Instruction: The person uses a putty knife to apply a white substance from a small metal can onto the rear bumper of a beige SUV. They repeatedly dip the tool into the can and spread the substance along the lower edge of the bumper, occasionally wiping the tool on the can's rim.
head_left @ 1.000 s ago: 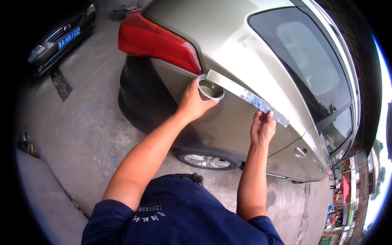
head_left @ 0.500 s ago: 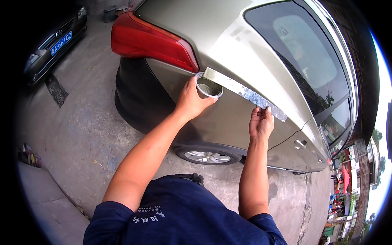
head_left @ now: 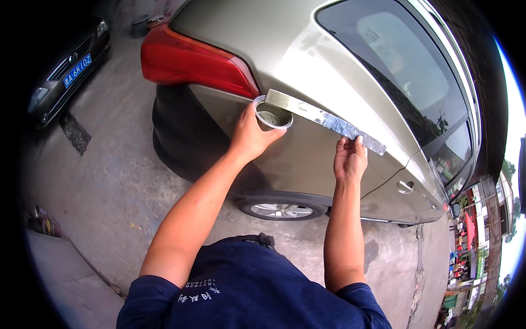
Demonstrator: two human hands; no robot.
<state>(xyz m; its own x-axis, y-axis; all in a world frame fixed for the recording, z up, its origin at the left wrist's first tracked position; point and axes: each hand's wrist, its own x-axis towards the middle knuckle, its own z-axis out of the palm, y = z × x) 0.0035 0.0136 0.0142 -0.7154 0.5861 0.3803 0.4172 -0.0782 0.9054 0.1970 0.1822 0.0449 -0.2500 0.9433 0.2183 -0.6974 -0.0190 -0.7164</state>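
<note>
My left hand (head_left: 253,134) is wrapped round a clear plastic cup (head_left: 274,117), tilted so its round opening shows. Inside is a little liquid of a grey-green tone, like paint. Between the thumb and fingers of my right hand (head_left: 350,156) is a long flat stirring stick (head_left: 309,111), smeared with blue, white and grey paint. Its grey-green end lies over the cup's rim; whether it touches the rim I cannot tell. Both are held up before the rear side of a beige-gold car (head_left: 296,151), just below its red tail light (head_left: 200,60).
The car's rear wheel (head_left: 282,211) stands below my hands, its dark bumper (head_left: 186,131) to their left. A dark car (head_left: 68,71) is parked at the far left, near a bucket (head_left: 139,26). Small cans (head_left: 49,226) stand at the left edge on concrete floor (head_left: 118,189).
The view has shifted slightly, so the car and background sit a little differently. Both hands keep their hold on cup and stick, whose places relative to each other look nearly the same.
</note>
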